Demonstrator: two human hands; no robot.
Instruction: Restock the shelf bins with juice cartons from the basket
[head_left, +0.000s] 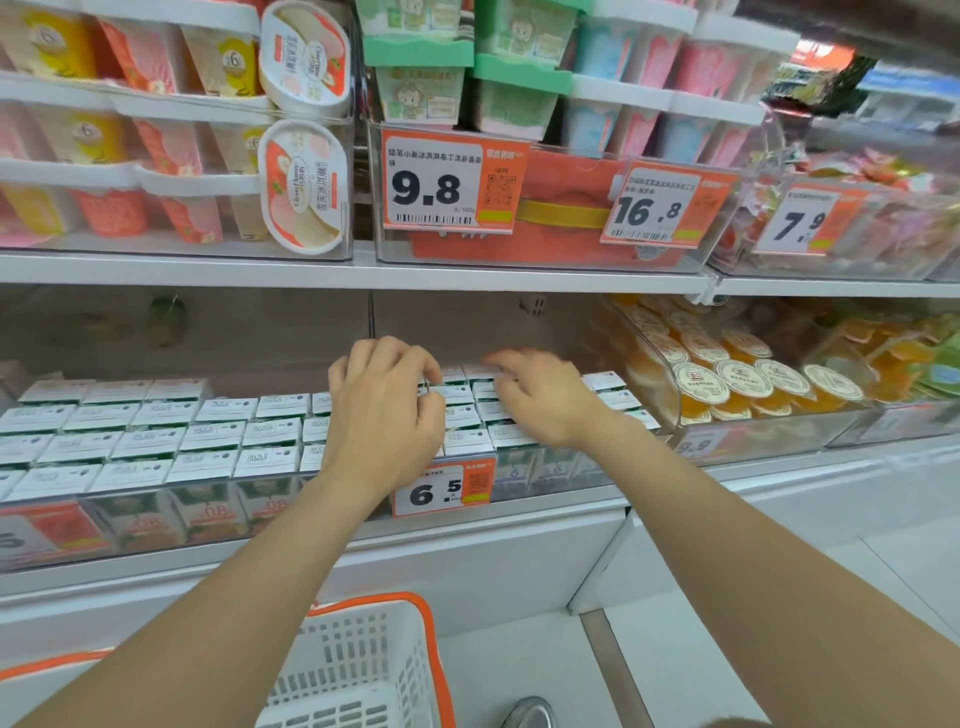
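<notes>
Head view: left hand (382, 410) curled fingers on a white-topped green juice carton (456, 394) in the clear plastic shelf bin (156, 517); right hand (540, 402), at its three o'clock, was blurred, grip unclear. Cartons looked light, stiff, dentable: pinch the sides.

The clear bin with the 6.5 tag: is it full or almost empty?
Mostly full. Juice cartons stand in tight rows across the bin; what lies under the left hand and right hand is hidden.
</notes>
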